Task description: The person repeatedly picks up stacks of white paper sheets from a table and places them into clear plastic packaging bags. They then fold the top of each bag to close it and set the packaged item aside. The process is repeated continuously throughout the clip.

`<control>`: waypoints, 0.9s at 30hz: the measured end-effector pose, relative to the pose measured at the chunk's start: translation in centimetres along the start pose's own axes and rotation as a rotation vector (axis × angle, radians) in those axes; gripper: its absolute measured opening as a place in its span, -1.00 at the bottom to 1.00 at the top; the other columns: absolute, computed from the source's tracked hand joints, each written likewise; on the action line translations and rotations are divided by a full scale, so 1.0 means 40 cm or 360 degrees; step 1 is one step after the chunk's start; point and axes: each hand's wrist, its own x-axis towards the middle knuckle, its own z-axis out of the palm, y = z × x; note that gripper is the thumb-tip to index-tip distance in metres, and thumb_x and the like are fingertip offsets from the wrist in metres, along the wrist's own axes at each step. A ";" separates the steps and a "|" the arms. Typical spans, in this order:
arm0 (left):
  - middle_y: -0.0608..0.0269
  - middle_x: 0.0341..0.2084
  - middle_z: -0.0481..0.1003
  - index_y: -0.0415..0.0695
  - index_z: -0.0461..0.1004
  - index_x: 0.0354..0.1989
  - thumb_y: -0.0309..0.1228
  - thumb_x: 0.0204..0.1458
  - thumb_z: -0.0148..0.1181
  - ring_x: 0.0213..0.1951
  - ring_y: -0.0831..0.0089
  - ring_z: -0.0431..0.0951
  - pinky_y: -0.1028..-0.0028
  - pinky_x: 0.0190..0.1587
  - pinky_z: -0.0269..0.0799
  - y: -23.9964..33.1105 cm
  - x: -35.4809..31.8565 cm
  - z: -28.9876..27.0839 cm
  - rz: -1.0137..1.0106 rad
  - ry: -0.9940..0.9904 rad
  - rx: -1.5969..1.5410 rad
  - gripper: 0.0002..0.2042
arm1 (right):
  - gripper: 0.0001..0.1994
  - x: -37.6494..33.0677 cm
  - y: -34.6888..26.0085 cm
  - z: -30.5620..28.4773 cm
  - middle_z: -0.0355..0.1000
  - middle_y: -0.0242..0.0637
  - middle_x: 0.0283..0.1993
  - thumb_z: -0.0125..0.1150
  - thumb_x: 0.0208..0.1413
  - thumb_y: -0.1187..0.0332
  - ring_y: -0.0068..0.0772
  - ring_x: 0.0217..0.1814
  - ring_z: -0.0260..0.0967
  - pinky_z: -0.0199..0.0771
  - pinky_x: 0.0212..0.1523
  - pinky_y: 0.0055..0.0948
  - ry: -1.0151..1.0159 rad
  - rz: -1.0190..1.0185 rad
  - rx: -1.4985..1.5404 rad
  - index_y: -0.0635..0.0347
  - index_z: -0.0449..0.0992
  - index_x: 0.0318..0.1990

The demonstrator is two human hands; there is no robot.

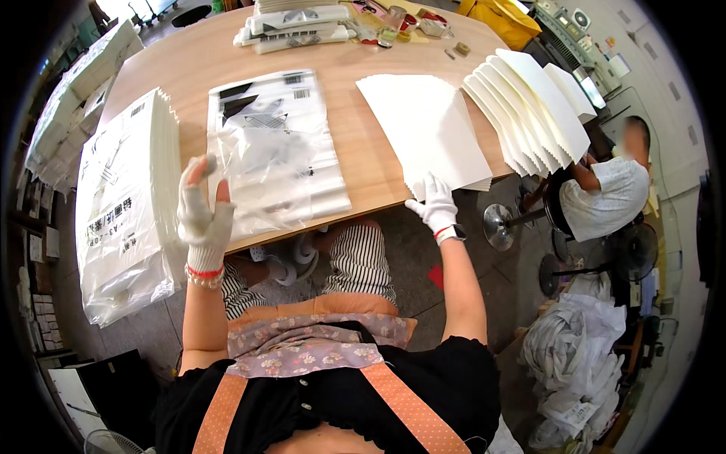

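Note:
My left hand [206,216], in a white glove that leaves thumb and fingertip bare, is raised at the table's near edge. Its fingers are apart and hold nothing. Behind it a pile of clear printed plastic bags [280,155] lies flat. To its left leans a thick stack of filled plastic packs [125,208]. My right hand [437,203], gloved in white with a dark band at the wrist, rests with outstretched fingers on the near edge of a white paper stack [420,121]. Its fingertips touch the sheets; any grip beneath is hidden.
Fanned white paper stacks [522,110] stand at the table's right edge. Wrapped packs [299,30], a glass jar [392,23] and tape rolls [408,21] lie at the far side. On the right sits another person [609,193] near a fan [634,251].

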 end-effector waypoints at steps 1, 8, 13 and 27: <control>0.07 -0.17 0.45 -0.28 0.36 -0.06 -0.77 -0.14 0.12 -0.14 0.35 0.51 0.45 -0.08 0.43 0.007 -0.024 0.001 -0.0082 -0.0054 -0.0116 -0.61 | -0.12 0.019 0.037 0.003 0.36 -0.05 0.07 0.33 -0.22 -0.10 -0.01 0.11 0.29 0.28 0.10 -0.20 -0.0150 0.0018 0.0214 0.20 0.15 0.23; 0.20 -0.32 0.52 -0.23 0.42 -0.21 -0.67 -0.02 0.03 -0.25 0.48 0.53 0.48 -0.14 0.46 0.139 -0.163 0.184 -0.0469 -0.1235 -0.0626 -0.81 | -0.56 0.110 0.102 -0.018 0.51 -0.13 -0.24 0.13 0.03 -0.10 -0.11 -0.22 0.46 0.41 -0.24 -0.25 -0.0303 0.0482 0.0324 0.05 0.53 -0.13; 0.02 0.07 0.33 -0.19 0.25 0.08 -0.25 0.14 0.02 0.06 0.26 0.36 0.28 0.09 0.32 0.131 -0.270 0.411 -0.2472 -0.1078 -0.2114 -0.60 | -0.81 0.008 -0.152 -0.101 0.50 -0.17 -0.38 0.09 0.10 0.23 -0.12 -0.35 0.44 0.42 -0.35 -0.20 0.0280 -0.0249 0.0644 0.11 0.56 -0.36; -0.13 0.26 0.01 -0.25 0.04 0.25 -0.17 -0.19 0.18 0.28 -0.03 0.00 0.03 0.18 0.12 0.208 -0.408 0.240 0.0128 -0.1608 0.0475 -0.20 | -0.47 -0.257 -0.411 0.036 0.23 -0.22 0.16 -0.05 0.24 0.09 -0.32 0.15 0.22 0.28 0.14 -0.33 -0.0206 0.1022 0.3389 0.28 0.16 0.22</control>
